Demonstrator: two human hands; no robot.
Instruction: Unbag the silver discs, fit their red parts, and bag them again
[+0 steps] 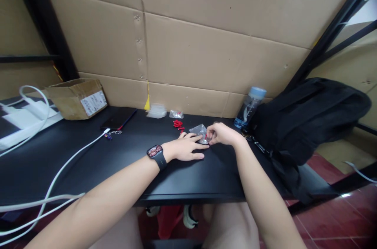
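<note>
Plastic bag [194,129] is lying on the black table [118,178]; the left hand [185,149] is resting with spread fingers over its near edge, while the right hand [220,134] is bending its fingers at the right side, pinching what, one cannot tell. If the left fingers are pressing too lightly, any pull could slide the bag.

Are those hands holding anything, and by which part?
Right hand curls at the right edge of the clear plastic bag; whether it grips is unclear. Left hand lies spread, gripping nothing.
</note>
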